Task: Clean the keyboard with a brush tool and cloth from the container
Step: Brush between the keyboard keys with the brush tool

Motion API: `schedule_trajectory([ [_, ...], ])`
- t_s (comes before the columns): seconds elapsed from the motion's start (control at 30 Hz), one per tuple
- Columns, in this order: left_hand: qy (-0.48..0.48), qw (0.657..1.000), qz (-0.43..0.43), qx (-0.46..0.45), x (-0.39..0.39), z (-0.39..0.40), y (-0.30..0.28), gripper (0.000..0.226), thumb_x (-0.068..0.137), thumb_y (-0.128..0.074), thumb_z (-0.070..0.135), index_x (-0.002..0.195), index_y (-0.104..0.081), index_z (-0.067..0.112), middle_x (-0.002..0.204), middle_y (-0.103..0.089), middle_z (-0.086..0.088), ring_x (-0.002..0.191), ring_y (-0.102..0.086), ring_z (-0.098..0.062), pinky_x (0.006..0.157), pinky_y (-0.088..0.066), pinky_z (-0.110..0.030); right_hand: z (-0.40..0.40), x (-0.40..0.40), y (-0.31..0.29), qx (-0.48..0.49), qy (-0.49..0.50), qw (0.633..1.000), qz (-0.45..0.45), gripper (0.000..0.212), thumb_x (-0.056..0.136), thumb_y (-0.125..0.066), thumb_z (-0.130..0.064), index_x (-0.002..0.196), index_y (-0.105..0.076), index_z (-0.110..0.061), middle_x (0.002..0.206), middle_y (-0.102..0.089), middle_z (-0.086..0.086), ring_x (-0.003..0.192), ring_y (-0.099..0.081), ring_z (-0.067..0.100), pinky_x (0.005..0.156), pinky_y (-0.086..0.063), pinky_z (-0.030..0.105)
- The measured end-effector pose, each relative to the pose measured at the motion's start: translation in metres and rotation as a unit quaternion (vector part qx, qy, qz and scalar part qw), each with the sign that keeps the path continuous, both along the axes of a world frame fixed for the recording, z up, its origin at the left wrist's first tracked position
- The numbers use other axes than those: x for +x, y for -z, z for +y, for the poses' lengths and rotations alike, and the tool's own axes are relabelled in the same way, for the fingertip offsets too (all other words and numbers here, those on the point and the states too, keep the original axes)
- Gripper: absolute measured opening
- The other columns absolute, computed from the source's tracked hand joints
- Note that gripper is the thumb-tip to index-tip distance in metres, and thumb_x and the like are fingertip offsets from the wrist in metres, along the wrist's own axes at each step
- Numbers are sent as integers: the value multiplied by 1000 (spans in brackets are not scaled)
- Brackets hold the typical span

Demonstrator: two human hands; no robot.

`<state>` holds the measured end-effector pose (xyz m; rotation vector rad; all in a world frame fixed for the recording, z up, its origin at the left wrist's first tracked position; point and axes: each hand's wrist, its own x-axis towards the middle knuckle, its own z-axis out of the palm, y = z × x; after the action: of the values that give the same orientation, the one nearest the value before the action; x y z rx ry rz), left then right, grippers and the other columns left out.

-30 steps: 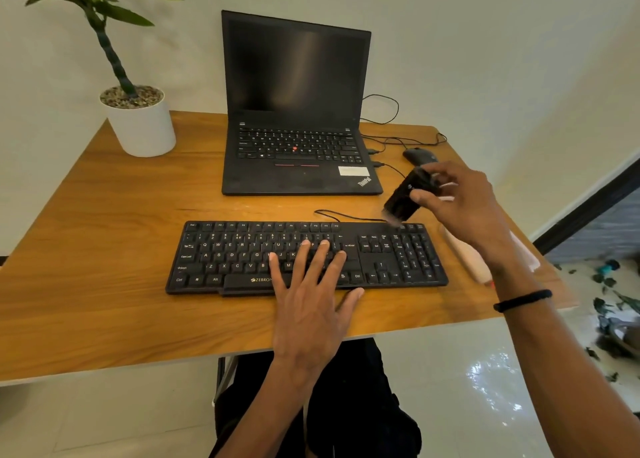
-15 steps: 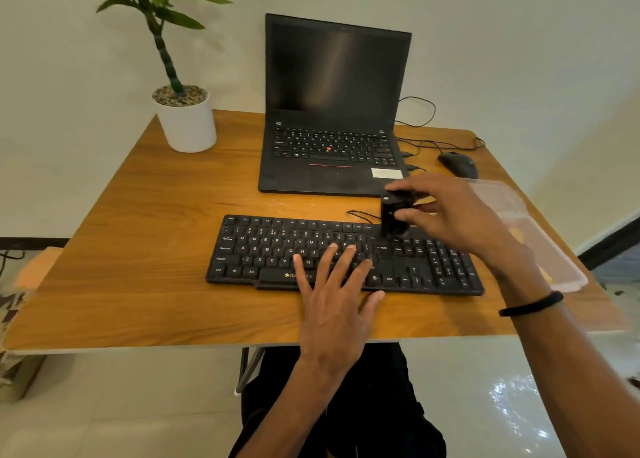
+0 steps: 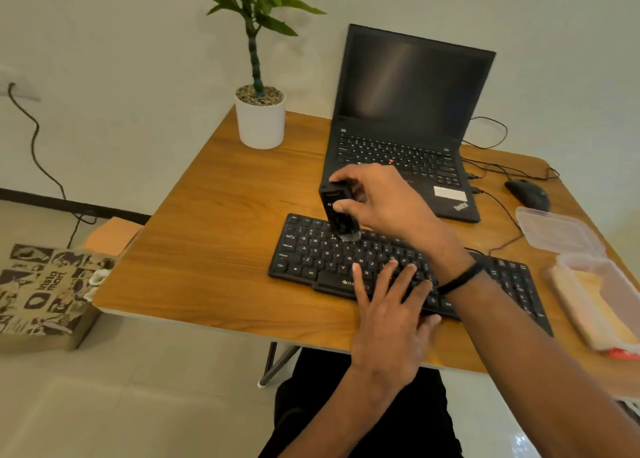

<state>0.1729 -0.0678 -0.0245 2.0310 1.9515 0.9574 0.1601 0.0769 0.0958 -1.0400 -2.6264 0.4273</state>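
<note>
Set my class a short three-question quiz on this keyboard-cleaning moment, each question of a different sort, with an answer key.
1. True or false: the right hand holds the brush tool with its bristles down on the upper left keys of the keyboard.
2. Multiple choice: the left hand is (A) gripping the mouse, (B) lying flat with straight fingers on the keyboard's near edge, (C) lifting the laptop lid.
3. Fill in: the clear container lies open at the table's ____ edge.

Key
1. True
2. B
3. right
</note>
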Motion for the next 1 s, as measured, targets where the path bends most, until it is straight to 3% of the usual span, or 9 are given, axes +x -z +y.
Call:
schedule_trajectory([
  [0.1,9,1000,-7,-11,-1,-1,0,47,95,-61,47,139,-58,30,150,-51,6,155,-22,-22,120,16,-62,-3,-31,6,-16,11,1000,19,41,88,-77,-29,127,-68,-22,111,-73,-2,95,-67,15,92,-56,41],
  [0.27,10,1000,6,-17,1,1,10,66,89,-67,55,149,-49,33,144,-59,11,149,-37,-19,121,12,-62,-14,-69,12,-78,15,991,112,35,88,-79,-25,120,-68,-22,113,-69,-4,88,-68,14,82,-56,29],
  [0.33,14,1000,7,-17,2,3,12,76,85,-70,60,151,-45,33,148,-56,11,150,-34,-16,121,12,-61,-17,-73,16,-157,39,967,198,34,84,-82,-20,114,-67,-22,110,-68,-3,85,-72,17,79,-62,34],
  [0.43,4,1000,6,6,2,3,12,70,86,-69,57,148,-49,32,144,-59,11,148,-37,-17,121,11,-61,-10,-65,21,-134,83,955,252,34,81,-82,-28,111,-67,-27,107,-67,-6,87,-71,16,79,-63,41],
  [0.53,-4,1000,10,8,2,2,8,49,92,-62,48,138,-61,31,133,-64,9,149,-37,-22,120,11,-62,-8,-53,12,-119,93,963,224,33,83,-81,-31,114,-69,-28,105,-69,-8,88,-70,15,81,-62,40],
  [0.67,-5,1000,-8,-4,3,1,4,48,96,-59,47,140,-55,29,141,-59,4,154,-25,-21,121,15,-62,-6,-35,12,0,95,989,111,35,89,-78,-23,121,-67,-19,112,-70,0,100,-66,17,94,-56,40],
  [0.8,-15,1000,-8,-16,2,3,-1,41,95,-61,48,131,-64,29,145,-56,4,154,-24,-20,120,16,-61,-5,-28,14,33,103,986,127,35,89,-76,-23,122,-65,-19,112,-68,1,101,-65,18,94,-57,41],
  [0.9,-4,999,-14,-33,2,3,0,51,97,-60,46,144,-55,29,145,-58,3,156,-22,-21,119,21,-60,-13,-41,14,3,56,992,110,37,88,-78,-24,123,-66,-18,115,-69,1,102,-66,16,94,-58,38],
  [1.0,2,998,5,-55,1,6,3,73,84,-74,56,148,-48,31,139,-65,8,151,-36,-21,121,5,-61,-22,-56,10,-66,18,990,121,35,86,-81,-27,118,-70,-22,110,-71,-4,92,-68,10,85,-59,26],
])
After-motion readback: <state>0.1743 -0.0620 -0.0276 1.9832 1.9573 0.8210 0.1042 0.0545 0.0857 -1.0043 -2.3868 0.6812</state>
